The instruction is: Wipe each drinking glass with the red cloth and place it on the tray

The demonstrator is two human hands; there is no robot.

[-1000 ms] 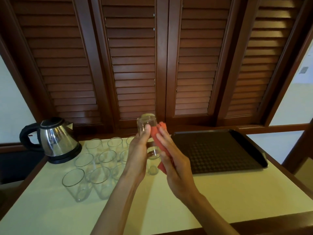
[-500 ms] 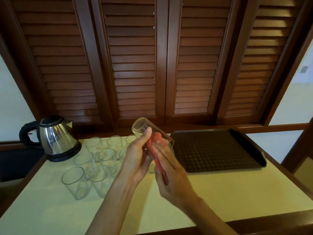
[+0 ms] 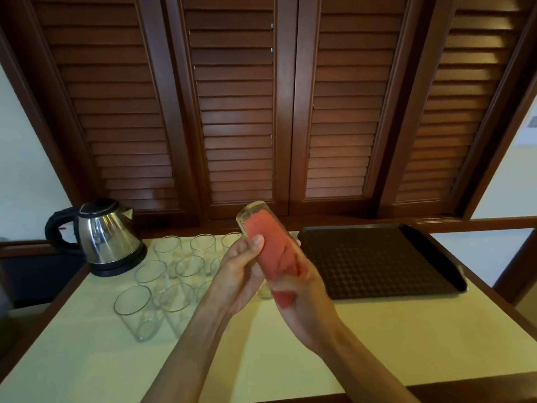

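The tray (image 3: pixel 377 260) on the right of the table (image 3: pixel 290 350) holds nothing, and a cluster of glasses (image 3: pixel 171 274) waits beside the kettle (image 3: pixel 107 237), so the job looks barely begun. The left hand (image 3: pixel 238 274) grips one glass (image 3: pixel 267 242) above the table, tilted with its base pointing up and away. The right hand (image 3: pixel 302 298) is curled at its mouth, pushing the red cloth (image 3: pixel 271 248) deep inside.
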